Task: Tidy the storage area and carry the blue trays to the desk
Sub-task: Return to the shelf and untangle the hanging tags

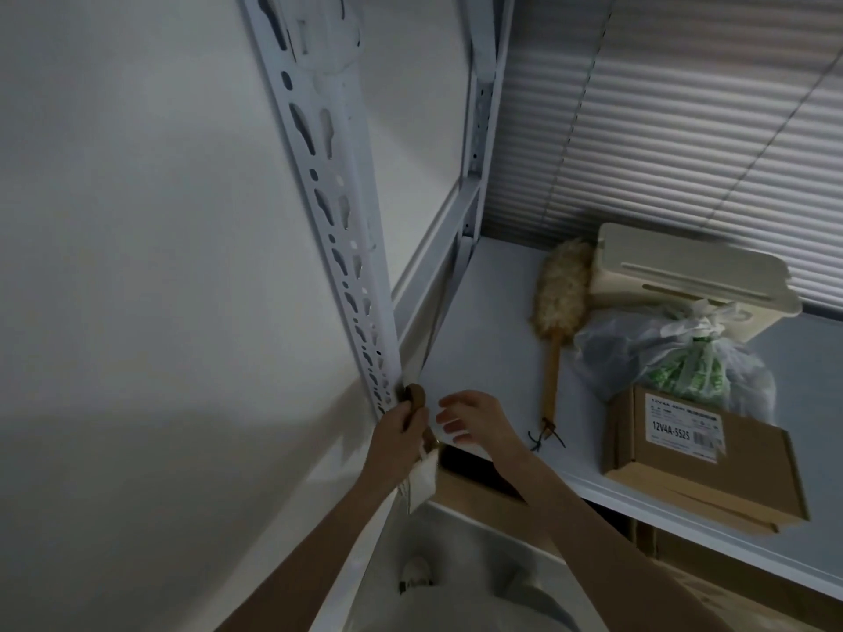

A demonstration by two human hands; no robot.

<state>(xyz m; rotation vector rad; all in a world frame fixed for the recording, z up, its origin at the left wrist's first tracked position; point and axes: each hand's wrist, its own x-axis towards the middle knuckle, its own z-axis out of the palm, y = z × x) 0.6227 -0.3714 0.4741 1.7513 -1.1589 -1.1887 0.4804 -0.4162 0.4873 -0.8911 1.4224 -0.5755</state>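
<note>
No blue tray is in view. My left hand [401,419] grips a small brown wooden-handled item [417,399] with a white tag or cloth [422,481] hanging below it, held against the white slotted upright [337,230] of the metal rack. My right hand [474,415] hovers just to its right, fingers relaxed and spread, holding nothing, above the front left corner of the white shelf [483,339].
On the shelf lie a fluffy duster with a wooden handle [559,307], a cream plastic box [684,271], a tied plastic bag with green contents [675,358] and a brown cardboard box [698,463] labelled 12V4A-5525. Window blinds [684,107] hang behind. More cardboard sits on the shelf below.
</note>
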